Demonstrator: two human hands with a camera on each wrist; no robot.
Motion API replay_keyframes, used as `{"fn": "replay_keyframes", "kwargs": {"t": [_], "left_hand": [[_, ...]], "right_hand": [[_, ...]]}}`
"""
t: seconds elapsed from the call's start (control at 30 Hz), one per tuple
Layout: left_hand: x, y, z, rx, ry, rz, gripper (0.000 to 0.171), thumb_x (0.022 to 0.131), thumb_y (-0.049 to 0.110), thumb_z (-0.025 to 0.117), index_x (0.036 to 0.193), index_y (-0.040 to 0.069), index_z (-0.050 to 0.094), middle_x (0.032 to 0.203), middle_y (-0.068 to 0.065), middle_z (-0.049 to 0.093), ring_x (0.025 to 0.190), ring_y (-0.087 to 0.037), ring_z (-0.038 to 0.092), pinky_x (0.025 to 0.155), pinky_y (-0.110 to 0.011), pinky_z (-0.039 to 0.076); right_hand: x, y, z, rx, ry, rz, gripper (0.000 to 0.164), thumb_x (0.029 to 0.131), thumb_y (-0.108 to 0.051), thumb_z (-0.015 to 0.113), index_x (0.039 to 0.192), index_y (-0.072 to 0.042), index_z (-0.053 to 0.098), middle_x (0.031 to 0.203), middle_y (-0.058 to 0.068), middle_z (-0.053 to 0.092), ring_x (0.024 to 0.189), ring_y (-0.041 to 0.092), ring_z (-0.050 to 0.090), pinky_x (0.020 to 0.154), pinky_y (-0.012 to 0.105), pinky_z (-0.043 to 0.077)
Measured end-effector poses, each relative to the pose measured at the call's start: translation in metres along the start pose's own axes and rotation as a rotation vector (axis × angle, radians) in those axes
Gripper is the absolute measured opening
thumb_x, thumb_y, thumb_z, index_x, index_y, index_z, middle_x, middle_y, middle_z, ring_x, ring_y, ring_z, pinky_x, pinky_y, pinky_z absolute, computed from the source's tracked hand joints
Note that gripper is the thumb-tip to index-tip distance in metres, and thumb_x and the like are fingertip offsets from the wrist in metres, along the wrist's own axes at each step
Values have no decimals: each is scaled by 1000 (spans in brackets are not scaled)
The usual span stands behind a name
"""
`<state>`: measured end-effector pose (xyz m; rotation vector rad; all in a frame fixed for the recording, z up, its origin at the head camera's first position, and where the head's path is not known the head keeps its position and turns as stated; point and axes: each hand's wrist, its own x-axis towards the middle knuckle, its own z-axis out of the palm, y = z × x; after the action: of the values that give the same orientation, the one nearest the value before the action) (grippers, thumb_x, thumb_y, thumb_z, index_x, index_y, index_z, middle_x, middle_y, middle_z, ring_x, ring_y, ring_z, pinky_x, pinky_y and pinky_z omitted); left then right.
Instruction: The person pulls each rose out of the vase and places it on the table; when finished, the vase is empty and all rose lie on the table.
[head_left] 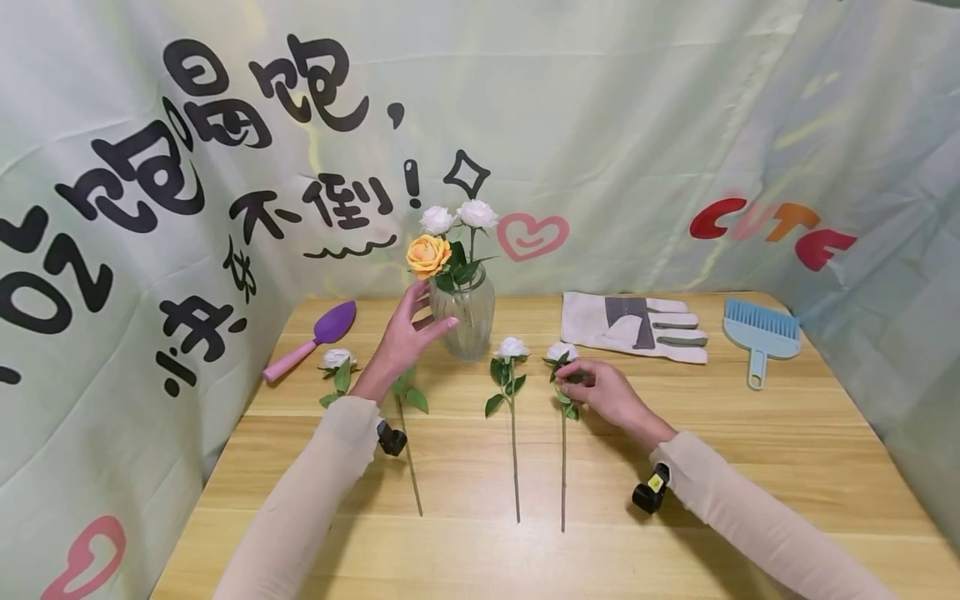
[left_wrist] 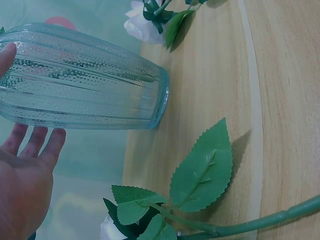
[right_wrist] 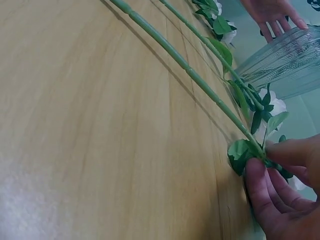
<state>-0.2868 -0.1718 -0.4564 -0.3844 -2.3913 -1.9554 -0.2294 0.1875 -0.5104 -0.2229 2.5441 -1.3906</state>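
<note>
A ribbed clear glass vase [head_left: 468, 325] stands at the back of the table, holding an orange rose [head_left: 428, 256] and two white roses [head_left: 477, 214]. My left hand [head_left: 405, 337] holds the vase's left side, thumb across the front, fingertips at the glass in the left wrist view. With thumb and fingers, my right hand [head_left: 606, 392] pinches the leafy upper stem of a white rose [head_left: 562, 352], whose long stem [right_wrist: 192, 75] points toward me, low over the table. To its left lies another white rose [head_left: 513, 347]. Past my left forearm lies one more white rose [head_left: 337, 359], partly hidden.
A purple trowel with a pink handle [head_left: 311, 342] lies at the back left. A work glove [head_left: 633, 325] and a light blue brush [head_left: 762, 333] lie at the back right. A printed cloth [head_left: 600, 125] hangs behind the wooden table [head_left: 465, 550].
</note>
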Motion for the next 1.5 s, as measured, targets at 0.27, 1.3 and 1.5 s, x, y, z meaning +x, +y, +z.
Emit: {"fn": "replay_keyframes", "kwargs": {"t": [0.27, 1.3, 1.5], "left_hand": [[-1, 0, 0, 1, 2, 4, 87, 99, 18, 82, 170, 13, 32, 174, -14, 36, 159, -41, 37, 131, -59, 39], [0, -2, -1, 8, 2, -4, 89, 98, 21, 83, 171, 15, 31, 174, -12, 36, 157, -37, 40, 130, -57, 41], [-1, -1, -1, 1, -4, -12, 87, 100, 22, 81, 171, 16, 30, 174, -11, 36, 158, -36, 39, 131, -58, 39]], "right_hand": [[-1, 0, 1, -38, 35, -39, 19, 100, -10, 78, 119, -8, 79, 129, 18, 71, 92, 19, 69, 69, 27, 61], [64, -140, -39, 289, 140, -354, 31, 107, -21, 73, 133, -6, 72, 133, 12, 74, 115, 26, 70, 102, 36, 62], [83, -157, -22, 278, 109, -368, 29, 108, -20, 71, 134, -7, 73, 142, 14, 71, 121, 25, 68, 109, 42, 58]]}}
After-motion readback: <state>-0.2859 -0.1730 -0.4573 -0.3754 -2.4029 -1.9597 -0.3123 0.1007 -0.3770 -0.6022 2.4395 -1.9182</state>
